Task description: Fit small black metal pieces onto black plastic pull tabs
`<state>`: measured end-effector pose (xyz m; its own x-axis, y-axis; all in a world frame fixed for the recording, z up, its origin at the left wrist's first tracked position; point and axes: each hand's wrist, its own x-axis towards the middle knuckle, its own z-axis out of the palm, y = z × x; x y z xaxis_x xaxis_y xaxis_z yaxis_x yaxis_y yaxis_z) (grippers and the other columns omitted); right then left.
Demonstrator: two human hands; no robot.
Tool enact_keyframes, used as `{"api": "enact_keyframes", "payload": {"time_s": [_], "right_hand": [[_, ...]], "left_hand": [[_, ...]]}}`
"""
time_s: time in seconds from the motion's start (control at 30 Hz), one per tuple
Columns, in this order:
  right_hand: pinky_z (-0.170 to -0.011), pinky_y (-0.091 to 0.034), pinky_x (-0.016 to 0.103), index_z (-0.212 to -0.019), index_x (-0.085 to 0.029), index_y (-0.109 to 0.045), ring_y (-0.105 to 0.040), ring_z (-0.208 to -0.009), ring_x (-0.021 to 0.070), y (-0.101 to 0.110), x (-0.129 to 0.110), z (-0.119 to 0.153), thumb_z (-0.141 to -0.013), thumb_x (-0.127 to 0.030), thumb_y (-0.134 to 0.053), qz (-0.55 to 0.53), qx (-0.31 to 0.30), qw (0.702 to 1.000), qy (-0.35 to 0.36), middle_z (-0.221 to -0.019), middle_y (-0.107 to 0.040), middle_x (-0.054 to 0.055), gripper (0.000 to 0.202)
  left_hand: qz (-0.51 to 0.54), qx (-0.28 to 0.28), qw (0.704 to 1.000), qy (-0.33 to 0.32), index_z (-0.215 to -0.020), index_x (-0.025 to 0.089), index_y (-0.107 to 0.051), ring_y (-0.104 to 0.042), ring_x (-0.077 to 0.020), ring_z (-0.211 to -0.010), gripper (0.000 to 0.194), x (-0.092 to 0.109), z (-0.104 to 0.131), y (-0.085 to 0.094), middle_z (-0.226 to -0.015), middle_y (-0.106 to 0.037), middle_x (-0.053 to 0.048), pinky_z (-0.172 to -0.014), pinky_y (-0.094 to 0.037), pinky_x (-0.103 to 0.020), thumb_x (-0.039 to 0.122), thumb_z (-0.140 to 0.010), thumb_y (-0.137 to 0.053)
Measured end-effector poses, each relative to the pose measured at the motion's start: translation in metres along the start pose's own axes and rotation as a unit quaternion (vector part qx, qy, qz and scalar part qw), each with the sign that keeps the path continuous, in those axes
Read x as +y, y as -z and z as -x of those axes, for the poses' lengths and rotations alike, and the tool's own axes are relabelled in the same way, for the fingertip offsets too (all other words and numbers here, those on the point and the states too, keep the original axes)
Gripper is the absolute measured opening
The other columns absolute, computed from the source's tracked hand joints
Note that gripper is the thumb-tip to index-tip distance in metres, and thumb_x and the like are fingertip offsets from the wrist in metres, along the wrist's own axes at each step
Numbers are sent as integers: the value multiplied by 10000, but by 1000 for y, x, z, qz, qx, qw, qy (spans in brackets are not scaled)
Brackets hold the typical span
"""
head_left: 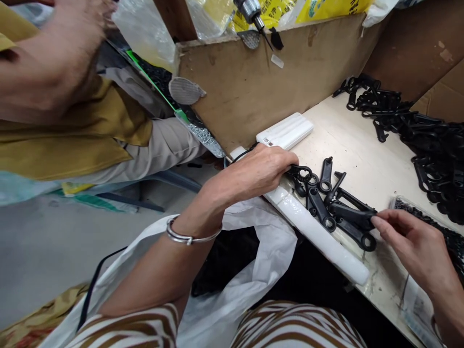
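Note:
My left hand (pixel 259 170), with a silver bangle at the wrist, is closed on a black plastic part (pixel 304 173) at the table's front edge. To the right, my right hand (pixel 413 237) pinches the end of another black part (pixel 353 215) between thumb and fingers. Several similar black parts with ringed ends (pixel 321 209) lie in a loose group between both hands. Just behind my left hand rests a white power bank-like box (pixel 286 130). A white padded strip (pixel 319 237) runs along the table edge below the parts.
A large heap of black parts (pixel 435 145) covers the table's right side, near a clear box of small black pieces (pixel 424 212). A driver tool (pixel 253 14) hangs above the wooden board (pixel 275 82). A white sack (pixel 268 241) opens below the edge. Another person (pixel 65 111) sits at left.

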<state>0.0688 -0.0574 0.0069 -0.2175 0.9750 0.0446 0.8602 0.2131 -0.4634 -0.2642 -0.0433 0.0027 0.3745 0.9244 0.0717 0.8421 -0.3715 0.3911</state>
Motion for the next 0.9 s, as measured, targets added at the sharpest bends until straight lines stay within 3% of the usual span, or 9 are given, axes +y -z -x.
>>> {"api": "enact_keyframes", "payload": {"time_s": [0.17, 0.33, 0.53, 0.67, 0.77, 0.9], "right_hand": [[-599, -467, 302, -864, -242, -688, -640, -616, 161, 9, -19, -3, -906, -522, -544, 112, -11, 987, 116, -762, -703, 0, 318], [-730, -507, 316, -1048, -203, -666, -642, -886, 196, -14, -65, -34, -969, -327, -494, 123, -88, 954, 260, -1024, -686, 64, 226], [-667, -479, 325, -1023, -213, -670, -614, -928, 239, -35, -101, -67, -948, -268, -509, 182, -138, 932, 281, -1030, -668, 80, 186], [-666, -447, 308, -940, -229, -683, -638, -796, 191, -34, -104, -84, -984, -297, -426, 138, -194, 939, 247, -888, -699, 29, 269], [-688, -442, 316, -973, -219, -686, -637, -840, 205, -37, -102, -97, -971, -270, -446, 138, -180, 938, 260, -928, -705, 48, 245], [-717, -448, 320, -1051, -248, -672, -602, -956, 225, -49, -103, -118, -890, -105, -507, 161, -241, 883, 368, -1020, -683, 57, 271]], "left_hand": [[-43, -34, 998, -13, -836, 177, -575, -594, -197, -864, 231, -4, -2, -2, -835, -629, -36, -820, -367, -339, 29, -861, -399], [-46, -73, 996, -39, -889, 174, -575, -586, -208, -923, 172, -4, -5, 1, -886, -626, -46, -807, -342, -331, 101, -911, -421], [-26, -111, 990, -79, -900, 182, -599, -587, -192, -924, 222, -9, -8, 2, -895, -648, -38, -782, -324, -305, 27, -836, -454], [-16, -103, 990, -90, -818, 165, -600, -591, -191, -902, 218, -13, -7, -2, -882, -656, -41, -791, -308, -322, 7, -811, -450], [-19, -79, 993, -80, -765, 158, -584, -592, -189, -851, 230, -14, -5, -5, -830, -658, -36, -806, -293, -345, -20, -774, -439], [20, -19, 998, -59, -816, 180, -618, -584, -187, -811, 226, -11, 0, -3, -814, -672, -27, -855, -315, -364, 86, -862, -418]]}}
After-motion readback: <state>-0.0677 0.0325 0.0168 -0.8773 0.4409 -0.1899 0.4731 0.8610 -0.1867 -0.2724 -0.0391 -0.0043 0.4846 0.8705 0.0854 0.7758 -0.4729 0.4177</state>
